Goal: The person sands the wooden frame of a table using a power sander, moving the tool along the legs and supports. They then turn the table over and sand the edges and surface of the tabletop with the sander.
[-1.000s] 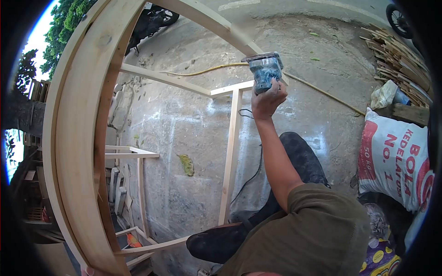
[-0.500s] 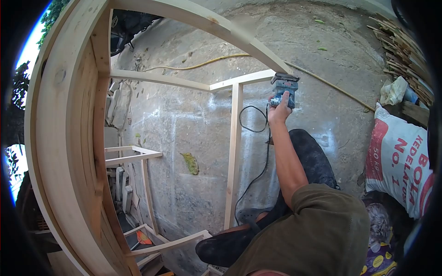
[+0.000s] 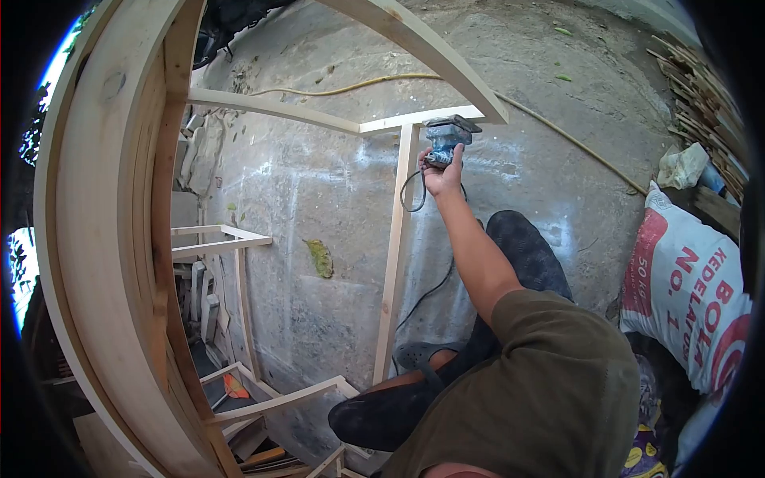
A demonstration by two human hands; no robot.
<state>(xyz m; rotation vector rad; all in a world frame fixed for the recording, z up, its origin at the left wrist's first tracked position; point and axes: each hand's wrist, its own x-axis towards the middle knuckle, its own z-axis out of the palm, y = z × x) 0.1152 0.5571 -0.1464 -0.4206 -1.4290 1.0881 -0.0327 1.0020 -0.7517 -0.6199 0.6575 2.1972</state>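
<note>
My right hand (image 3: 443, 177) is wrapped round the body of a blue electric sander (image 3: 446, 142). The sander's flat dark pad faces away from me, up against the pale wooden crossbar (image 3: 414, 119), close to the corner where it meets the long curved-looking rail (image 3: 446, 60). A black cord (image 3: 426, 299) loops from the tool past my wrist and down to the floor. Just left of the sander, an upright wooden leg (image 3: 396, 263) joins the crossbar. My left hand is out of view.
Wide planks of the wooden frame (image 3: 92, 199) fill the left side. A yellow hose (image 3: 351, 85) crosses the concrete floor (image 3: 335, 199). To the right lie a printed white sack (image 3: 677, 287) and stacked wood strips (image 3: 705, 103). My knee (image 3: 522, 247) is below the sander.
My right hand has slid the sander leftward along the crossbar, away from the corner and towards the upright leg. The view has shifted slightly.
</note>
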